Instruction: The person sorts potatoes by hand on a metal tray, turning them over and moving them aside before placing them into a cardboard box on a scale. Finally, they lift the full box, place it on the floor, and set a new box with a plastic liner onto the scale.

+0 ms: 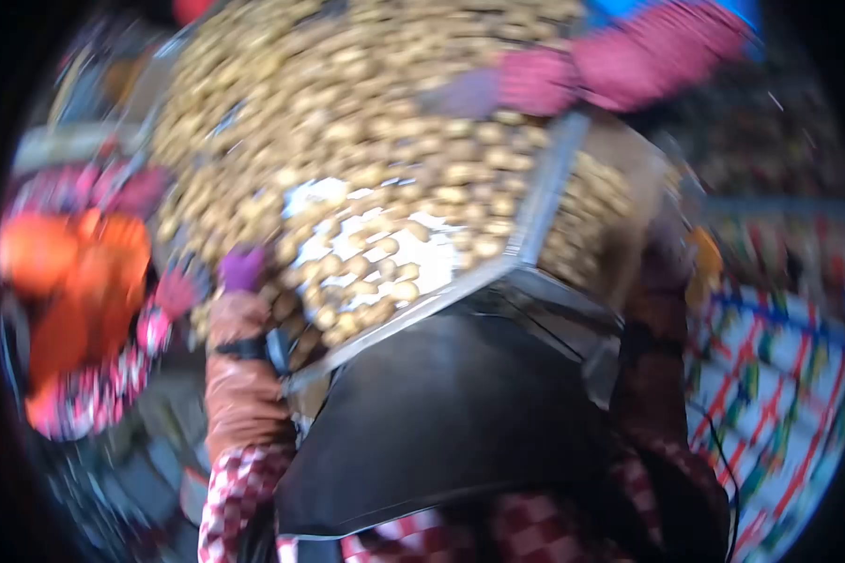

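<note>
My left hand [242, 267], in a purple glove, is at the near left edge of a large heap of potatoes [366, 103] on a shiny metal sorting table [441, 246]. Motion smears its fingers, so I cannot make out whether it holds anything. On the right, my right hand [668, 246], in a dark purple glove, is beside the brownish side wall of a chute [624, 155] with more potatoes [587, 211] inside. Its fingers are blurred too. A raised metal rim [549, 183] runs between the heap and the chute.
Across the table reaches a co-worker's pink sleeve [620, 61] with a gloved hand [465, 96] on the potatoes. Another person in an orange vest [75, 272] stands at left, one gloved hand [183, 286] near mine. White, red-striped sacks [779, 403] are at lower right.
</note>
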A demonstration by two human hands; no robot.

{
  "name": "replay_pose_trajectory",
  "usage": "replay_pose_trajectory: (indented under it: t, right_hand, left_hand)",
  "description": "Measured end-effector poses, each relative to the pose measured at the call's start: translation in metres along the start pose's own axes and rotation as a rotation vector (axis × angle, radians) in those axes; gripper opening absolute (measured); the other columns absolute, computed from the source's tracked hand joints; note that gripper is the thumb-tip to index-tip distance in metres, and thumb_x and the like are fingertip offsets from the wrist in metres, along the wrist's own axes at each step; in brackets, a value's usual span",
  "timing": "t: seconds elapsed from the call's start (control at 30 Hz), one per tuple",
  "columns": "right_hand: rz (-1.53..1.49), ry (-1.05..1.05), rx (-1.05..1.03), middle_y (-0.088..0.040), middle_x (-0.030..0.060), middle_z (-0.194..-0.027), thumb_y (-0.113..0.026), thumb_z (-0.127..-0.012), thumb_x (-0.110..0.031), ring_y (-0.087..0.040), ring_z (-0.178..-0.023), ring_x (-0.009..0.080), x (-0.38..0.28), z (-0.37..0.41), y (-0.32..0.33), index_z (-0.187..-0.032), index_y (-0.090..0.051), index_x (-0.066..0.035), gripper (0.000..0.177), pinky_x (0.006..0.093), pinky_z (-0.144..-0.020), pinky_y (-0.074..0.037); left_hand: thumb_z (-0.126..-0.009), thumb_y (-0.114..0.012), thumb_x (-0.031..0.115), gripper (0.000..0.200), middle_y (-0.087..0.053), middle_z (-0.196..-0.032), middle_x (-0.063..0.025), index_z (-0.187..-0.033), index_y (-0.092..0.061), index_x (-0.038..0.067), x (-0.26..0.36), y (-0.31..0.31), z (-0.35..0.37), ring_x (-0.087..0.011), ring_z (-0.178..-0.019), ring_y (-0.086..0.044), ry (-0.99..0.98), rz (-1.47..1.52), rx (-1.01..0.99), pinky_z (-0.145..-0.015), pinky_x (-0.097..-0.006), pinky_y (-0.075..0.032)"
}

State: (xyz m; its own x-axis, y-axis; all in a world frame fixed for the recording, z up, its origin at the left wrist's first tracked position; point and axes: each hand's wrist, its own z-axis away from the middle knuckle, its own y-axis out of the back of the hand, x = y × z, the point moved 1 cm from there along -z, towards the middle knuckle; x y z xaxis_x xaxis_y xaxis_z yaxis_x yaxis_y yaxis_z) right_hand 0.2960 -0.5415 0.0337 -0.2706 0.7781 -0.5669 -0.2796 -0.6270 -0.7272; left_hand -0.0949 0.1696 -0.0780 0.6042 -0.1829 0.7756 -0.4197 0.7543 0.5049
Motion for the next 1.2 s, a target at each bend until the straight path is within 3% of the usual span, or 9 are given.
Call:
replay_pose_trajectory:
  t: [0.1,0.23,0.33,0.47,0.6,0.73,0.83,0.97,1.2]
  right_hand:
    - [-0.140,-0.644,-0.821,-0.032,0.0140,-0.153,-0.024,-0.103,-0.050,-0.035,-0.138,0.0238,0.123,-0.006,-0.041,-0.145,-0.034,-0.003,0.064,0.0406,-0.120,-0.014]
    - [0.228,-1.013,-0.709,-0.052,0.0141,-0.135,-0.036,-0.100,-0.052,-0.058,-0.108,0.0265,0.236,0.030,-0.119,-0.145,-0.035,-0.005,0.065,0.0372,-0.090,-0.049]
    - [1.180,-0.702,-1.131,-0.062,0.0137,-0.121,-0.047,-0.099,-0.043,-0.063,-0.094,0.0213,0.266,0.087,-0.205,-0.134,-0.048,0.000,0.055,0.0334,-0.078,-0.052]
    - [1.395,-1.165,-1.148,-0.070,0.0090,-0.083,-0.056,-0.096,-0.035,-0.067,-0.076,0.0197,0.304,0.101,-0.243,-0.098,-0.068,-0.001,0.036,0.0308,-0.071,-0.053]
    - [1.276,-1.549,-0.922,-0.070,0.0108,-0.088,-0.059,-0.094,-0.034,-0.067,-0.077,0.0213,0.408,0.060,-0.167,-0.102,-0.067,-0.002,0.034,0.0334,-0.068,-0.053]
    - [1.420,-1.213,-0.927,-0.066,0.0109,-0.104,-0.060,-0.094,-0.034,-0.066,-0.086,0.0249,0.457,0.097,-0.223,-0.120,-0.059,-0.005,0.040,0.0377,-0.072,-0.054]
    - [1.284,-0.852,-0.978,-0.066,0.0069,-0.101,-0.066,-0.090,-0.025,-0.064,-0.081,0.0171,0.494,0.113,-0.253,-0.127,-0.057,-0.002,0.044,0.0292,-0.070,-0.053]
    - [1.340,-0.788,-1.173,-0.065,0.0069,-0.105,-0.065,-0.091,-0.021,-0.062,-0.092,0.0143,0.505,0.119,-0.270,-0.128,-0.057,-0.001,0.043,0.0274,-0.079,-0.051]
    - [1.585,0.029,-1.252,-0.064,0.0118,-0.110,-0.065,-0.084,-0.018,-0.060,-0.104,0.0269,0.441,0.095,-0.276,-0.127,-0.059,-0.008,0.044,0.0372,-0.091,-0.048]
  left_hand:
    - [-0.086,-0.070,0.020,0.021,-0.068,-0.088,-0.0016,-0.097,-0.070,0.003,0.089,0.004,0.084,-0.0106,-0.079,-0.060,0.005,0.420,0.136,-0.071,-0.0257,-0.049]
    - [-0.088,-0.070,0.019,0.019,-0.067,-0.090,-0.0021,-0.094,-0.067,0.002,0.046,0.043,0.180,-0.0106,-0.081,-0.060,0.130,0.496,-0.058,-0.075,-0.0255,-0.048]
    - [-0.090,-0.067,0.022,0.025,-0.067,-0.091,-0.0055,-0.102,-0.065,0.000,0.003,0.049,0.292,-0.0132,-0.082,-0.061,0.114,0.452,0.016,-0.074,-0.0269,-0.048]
    - [-0.085,-0.071,0.020,0.048,-0.067,-0.105,-0.0111,-0.129,-0.058,0.008,-0.216,-0.015,0.461,-0.0211,-0.094,-0.064,0.484,0.989,0.300,-0.084,-0.0336,-0.050]
    - [-0.081,-0.070,0.017,0.050,-0.066,-0.109,-0.0151,-0.128,-0.058,0.008,-0.228,-0.064,0.506,-0.0303,-0.100,-0.062,0.861,-0.075,0.739,-0.090,-0.0403,-0.048]
    - [-0.080,-0.069,0.016,0.043,-0.066,-0.109,-0.0174,-0.121,-0.062,0.006,-0.090,-0.044,0.373,-0.0348,-0.103,-0.062,0.362,-0.289,1.067,-0.092,-0.0433,-0.048]
    - [-0.077,-0.069,0.014,0.032,-0.067,-0.105,-0.0173,-0.107,-0.068,0.003,0.001,-0.051,0.256,-0.0342,-0.097,-0.063,-0.084,-0.127,0.812,-0.087,-0.0420,-0.050]
    - [-0.078,-0.068,0.036,0.058,-0.048,-0.139,-0.0127,-0.131,-0.054,0.020,0.059,-0.084,0.175,-0.0358,-0.129,-0.042,-0.507,-0.598,0.270,-0.107,-0.0547,-0.029]
    - [-0.070,-0.072,0.033,0.052,-0.056,-0.122,-0.0108,-0.117,-0.061,0.015,0.005,-0.030,0.197,-0.0325,-0.118,-0.049,0.010,-0.704,0.593,-0.104,-0.0507,-0.031]
